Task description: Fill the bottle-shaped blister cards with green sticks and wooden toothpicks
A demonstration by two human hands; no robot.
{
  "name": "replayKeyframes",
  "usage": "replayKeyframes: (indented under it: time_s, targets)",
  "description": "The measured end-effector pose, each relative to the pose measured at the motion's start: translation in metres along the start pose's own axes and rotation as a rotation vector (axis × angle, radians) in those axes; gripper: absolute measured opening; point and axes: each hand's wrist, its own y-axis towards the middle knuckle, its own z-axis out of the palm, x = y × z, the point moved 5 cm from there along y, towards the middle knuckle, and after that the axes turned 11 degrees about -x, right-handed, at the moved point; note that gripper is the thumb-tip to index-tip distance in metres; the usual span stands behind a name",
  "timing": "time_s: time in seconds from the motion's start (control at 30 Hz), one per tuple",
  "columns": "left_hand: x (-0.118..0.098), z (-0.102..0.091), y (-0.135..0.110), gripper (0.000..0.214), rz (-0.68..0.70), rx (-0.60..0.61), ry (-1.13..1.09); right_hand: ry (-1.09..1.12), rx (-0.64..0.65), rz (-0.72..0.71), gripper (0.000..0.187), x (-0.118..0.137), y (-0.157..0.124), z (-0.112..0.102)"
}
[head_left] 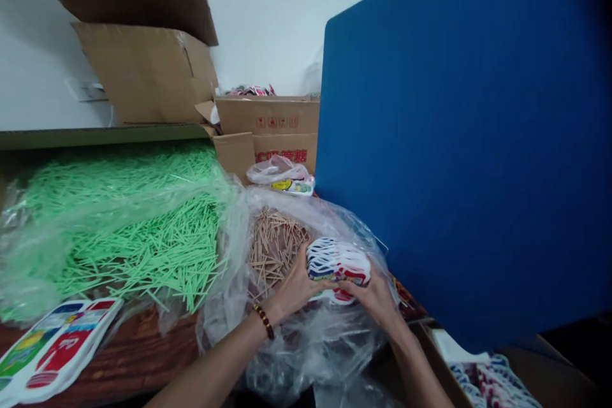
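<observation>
stack of printed white-edged pieces (338,257), one: left hand (297,285) and right hand (375,298) half-closed around its sides, best squeezed evenly, edges level.

A beaded bracelet (264,322) circles the left wrist (274,312), its small rounded beads mixing dark brown with amber-yellow. The left hand (297,287) beyond the bracelet and left forearm (222,354) below it are bare; right of the bracelet, the right hand (375,296) and right forearm (415,357) are bare.

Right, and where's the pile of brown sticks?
In the head view, the brown sticks lie near the centre, surrounded by clear plastic, just beside the left hand and to the right of the green sticks.
</observation>
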Motion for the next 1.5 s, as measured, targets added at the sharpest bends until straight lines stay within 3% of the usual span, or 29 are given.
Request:
replayKeyframes:
  time_s: [0.13, 0.27, 0.43, 0.57, 0.67, 0.8, 0.9, 1.03, 1.17, 1.27, 1.37, 1.43, 1.5]
  targets:
    - [-0.022, -0.005, -0.006, 0.102, 0.072, -0.001, 0.012, 0.03, 0.028, -0.044, 0.066, 0.017, -0.004, -0.01]
    - [0.008, -0.005, -0.019, 0.109, -0.119, 0.044, 0.017, -0.009, 0.171, 0.118, 0.07, -0.012, -0.021, 0.0]
    - [0.027, -0.006, -0.019, 0.095, -0.115, 0.037, -0.052, -0.041, 0.112, 0.152, 0.084, -0.028, -0.02, 0.007]
    - [0.023, -0.008, -0.016, 0.092, -0.133, -0.016, 0.0, -0.001, 0.112, 0.118, 0.072, -0.014, -0.008, 0.014]
    - [0.011, -0.011, -0.014, 0.09, -0.049, -0.085, 0.041, -0.027, 0.082, 0.038, 0.059, 0.005, 0.001, 0.008]
    - [-0.001, -0.013, -0.013, 0.106, 0.082, -0.083, 0.063, -0.083, 0.069, -0.05, 0.071, 0.02, 0.003, -0.007]
    - [0.013, -0.012, -0.015, 0.111, 0.013, -0.024, 0.102, -0.096, 0.149, 0.047, 0.078, 0.003, -0.003, -0.005]
    - [0.032, -0.007, -0.013, 0.097, -0.05, -0.003, 0.051, -0.053, 0.138, 0.107, 0.073, -0.026, -0.009, 0.007]
    - [0.026, -0.006, -0.007, 0.081, -0.019, -0.067, 0.057, -0.008, 0.077, 0.063, 0.061, -0.025, -0.003, 0.01]
    - [0.014, -0.009, -0.008, 0.087, 0.025, -0.084, 0.071, -0.058, 0.031, 0.022, 0.061, -0.014, 0.0, 0.001]
    - [0.014, -0.011, -0.015, 0.099, 0.039, -0.027, 0.103, -0.042, 0.116, 0.023, 0.065, -0.013, -0.005, 0.0]
    - [0.022, -0.011, -0.019, 0.098, 0.006, 0.005, 0.137, 0.005, 0.223, 0.076, 0.066, -0.021, -0.011, 0.006]
    - [0.031, -0.012, -0.018, 0.092, -0.028, 0.0, 0.14, -0.003, 0.244, 0.113, 0.066, -0.029, -0.013, 0.01]
